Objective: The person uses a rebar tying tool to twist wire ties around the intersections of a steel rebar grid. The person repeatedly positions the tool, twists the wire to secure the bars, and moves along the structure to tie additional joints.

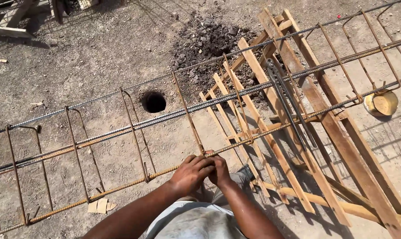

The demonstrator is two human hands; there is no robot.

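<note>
Head view: both hands, left hand (190,173) and right hand (219,170), pinch the stiff, heavy rebar cage (165,116) at a stirrup (189,116) junction, lower centre.

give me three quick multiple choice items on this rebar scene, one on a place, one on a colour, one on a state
1. Where is the round hole?
A. in the ground beyond the rebar cage
B. in the wooden trestle
C. in the bowl

2. What colour is the bowl?
A. blue
B. yellow
C. white

3. What are the hands doing?
A. hanging free
B. closed together on the near bar
C. holding the bowl

Key: 1 A, it lies in dirt past the rebar cage. 2 B, it shows yellow. 3 B, left hand and right hand meet at the near bar.
</note>
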